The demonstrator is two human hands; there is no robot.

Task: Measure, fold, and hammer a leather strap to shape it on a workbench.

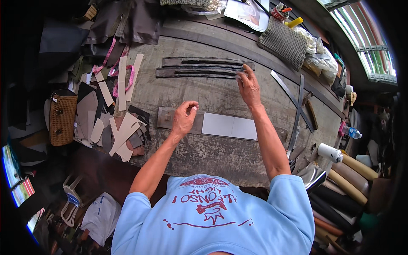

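My right hand [250, 88] reaches over the table with its fingers apart, the fingertips at the right end of two long dark strips [204, 62]. The strips lie side by side, each with a narrower black band along it. Whether the fingertips press on them or hover just above, I cannot tell. Nearer to me, my left hand [183, 120] is curled loosely closed over a flat grey-brown strip [165, 117], with nothing seen in its fingers. To its right, on the same strip, lies a white rectangular piece [229, 125] with a faint line across it.
Beige offcuts [123, 134] and a pink tape measure [115, 72] crowd the left of the table [191, 157], beside a brown woven bag [63, 117]. At right lie metal rulers [285, 88] and a curved brown tool [312, 112]. A grey woven piece [282, 42] sits at the back.
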